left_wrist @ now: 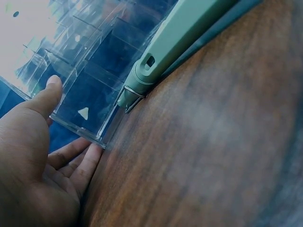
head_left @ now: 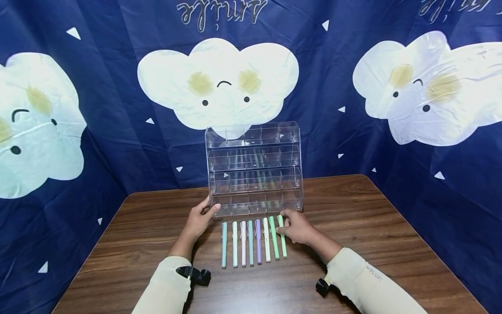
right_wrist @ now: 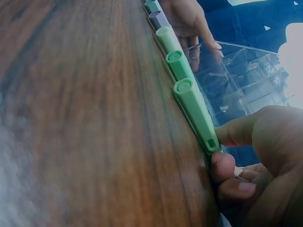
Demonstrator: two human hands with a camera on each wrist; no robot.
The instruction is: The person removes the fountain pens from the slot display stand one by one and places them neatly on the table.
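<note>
A clear plastic tiered rack (head_left: 256,174) stands upright at the back of the table. At its lower left corner, my left hand (head_left: 199,218) holds it, the thumb on the front and the other fingers by the side and bottom edge, as the left wrist view shows. Several pastel pens lie side by side before the rack, including a purple pen (head_left: 258,242) and a bright green pen (head_left: 274,239). My right hand (head_left: 300,226) pinches the clip end of the rightmost light green pen (right_wrist: 196,113) between thumb and fingers; the pen lies on the table.
The brown wooden table (head_left: 137,244) is enclosed by a dark blue curtain (head_left: 317,87) printed with white clouds. The rack's tiers are split into small compartments. A teal pen (head_left: 224,244) lies at the row's left end, near my left hand.
</note>
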